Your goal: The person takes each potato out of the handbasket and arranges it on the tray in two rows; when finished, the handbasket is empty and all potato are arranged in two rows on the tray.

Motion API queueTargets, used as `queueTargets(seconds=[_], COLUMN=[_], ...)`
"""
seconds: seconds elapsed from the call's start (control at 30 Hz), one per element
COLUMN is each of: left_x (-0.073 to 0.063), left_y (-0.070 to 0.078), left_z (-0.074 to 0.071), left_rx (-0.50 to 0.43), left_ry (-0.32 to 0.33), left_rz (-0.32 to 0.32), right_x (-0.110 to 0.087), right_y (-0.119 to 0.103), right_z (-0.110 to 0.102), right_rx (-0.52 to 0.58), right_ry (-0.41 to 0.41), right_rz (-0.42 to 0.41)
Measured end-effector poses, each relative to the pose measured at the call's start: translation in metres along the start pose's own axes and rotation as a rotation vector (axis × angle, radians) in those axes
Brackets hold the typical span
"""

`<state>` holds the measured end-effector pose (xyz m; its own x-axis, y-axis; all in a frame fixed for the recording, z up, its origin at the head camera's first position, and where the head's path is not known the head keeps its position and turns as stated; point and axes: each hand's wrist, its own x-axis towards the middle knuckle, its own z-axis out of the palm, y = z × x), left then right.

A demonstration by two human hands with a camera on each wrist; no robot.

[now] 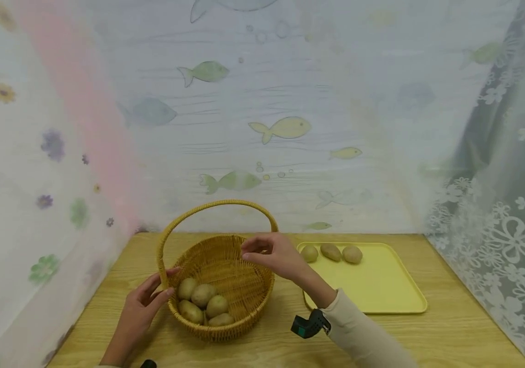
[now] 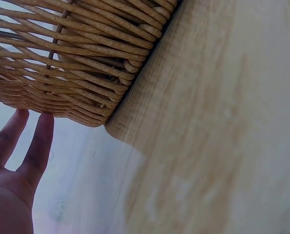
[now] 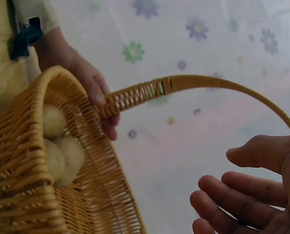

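My left hand (image 1: 139,301) holds the wicker basket (image 1: 218,333) at its left rim, where the arched handle (image 1: 218,203) joins it. In the left wrist view, fingertips (image 2: 43,127) touch the woven side. Several potatoes (image 1: 204,295) lie together in the basket's left front part. Above the basket's right side is my right hand (image 1: 277,255), with nothing in it. The right wrist view shows its thumb apart from its loosely bent fingers (image 3: 232,197), with potatoes (image 3: 69,158) inside the basket to the left.
A yellow tray (image 1: 377,286) lies on the wooden table (image 1: 460,327) to the right of the basket, under the right forearm in this view. Three potatoes (image 1: 352,254) sit along its far left edge. Printed curtains (image 1: 262,163) hang behind the table and at both sides.
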<state>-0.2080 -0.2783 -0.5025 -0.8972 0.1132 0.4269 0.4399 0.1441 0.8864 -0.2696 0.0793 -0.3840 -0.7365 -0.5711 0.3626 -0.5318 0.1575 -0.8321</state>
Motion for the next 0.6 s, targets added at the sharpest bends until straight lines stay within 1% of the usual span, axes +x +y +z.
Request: queueTargets(seconds=[0.17,0.37,0.6], left_x=[0.001,0.002,0.0], left_y=[0.0,-0.001,0.0], left_z=[0.001,0.001,0.0], left_rx=[-0.012,-0.012,-0.001], left_ry=[-0.009,-0.016,-0.002], left_rz=[0.007,0.014,0.006], right_x=[0.012,0.025,0.042], right_y=[-0.002,0.002,0.009], right_z=[0.008,0.017,0.032], right_rx=[0.013,0.025,0.055], right_ry=[-0.024,-0.056,-0.081], right_rz=[-0.004,-0.003,0.048])
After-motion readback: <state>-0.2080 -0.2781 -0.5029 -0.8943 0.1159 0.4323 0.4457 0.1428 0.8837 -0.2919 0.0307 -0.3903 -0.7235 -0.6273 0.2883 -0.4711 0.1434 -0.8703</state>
